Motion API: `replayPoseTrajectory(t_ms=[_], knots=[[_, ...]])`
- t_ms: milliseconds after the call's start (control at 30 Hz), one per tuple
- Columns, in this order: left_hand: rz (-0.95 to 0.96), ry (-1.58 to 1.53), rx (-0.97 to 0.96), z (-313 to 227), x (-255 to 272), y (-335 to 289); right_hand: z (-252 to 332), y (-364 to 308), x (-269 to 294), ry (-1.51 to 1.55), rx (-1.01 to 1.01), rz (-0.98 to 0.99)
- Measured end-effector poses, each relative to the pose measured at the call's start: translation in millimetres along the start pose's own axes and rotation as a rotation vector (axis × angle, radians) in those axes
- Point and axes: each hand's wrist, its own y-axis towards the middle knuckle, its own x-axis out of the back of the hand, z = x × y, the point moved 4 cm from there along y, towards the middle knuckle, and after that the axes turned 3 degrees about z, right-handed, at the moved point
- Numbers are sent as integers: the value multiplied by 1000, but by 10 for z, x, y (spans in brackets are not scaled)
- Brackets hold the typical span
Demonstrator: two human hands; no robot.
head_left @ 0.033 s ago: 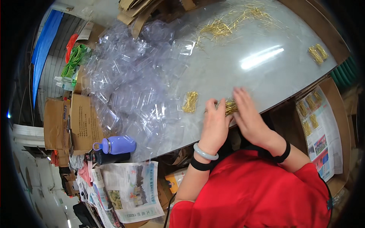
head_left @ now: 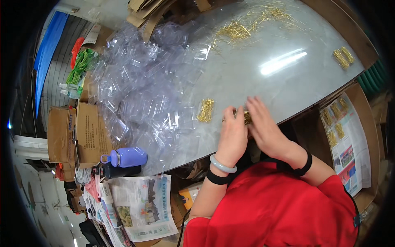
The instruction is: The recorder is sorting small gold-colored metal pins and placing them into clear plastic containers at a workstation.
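Note:
Near the front edge of the grey table, a bundle of thin gold-coloured pins (head_left: 247,117) lies between my two hands, mostly hidden by them. The curled fingers of my left hand (head_left: 233,132) grip its left side. My right hand (head_left: 265,129) is held flat, fingers stretched out, with its palm side against the bundle's right end. Left of my hands lies another neat bundle of gold pins (head_left: 205,110). A loose heap of the same pins (head_left: 235,31) spreads over the far part of the table.
A big pile of clear plastic cases (head_left: 144,86) covers the table's left side. A purple bottle (head_left: 132,157) lies at its front corner. Two small pin bundles (head_left: 344,57) sit far right. Several more rest on newspaper in an open cardboard box (head_left: 372,123) at right.
My right hand has shifted a little left, closer to my left hand, covering more of the bundle. The left hand has barely moved.

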Motion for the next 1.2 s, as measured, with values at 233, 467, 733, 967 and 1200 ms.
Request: replayPoseTrajectory(t_ms=[233, 467, 733, 967, 1200], knots=[[-65, 22, 18, -19, -48, -79, -26, 111, 110, -306, 201, 178], [-241, -442, 293, 240, 233, -456, -77, 123, 229, -379, 240, 170], [-288, -1378, 733, 720, 336, -453, -101, 97, 252, -380, 216, 115], [-296, -1320, 766, 698, 319, -199, -91, 102, 268, -331, 218, 109], [-297, -1342, 480, 228, 137, -689, -171, 90, 244, -343, 196, 66]])
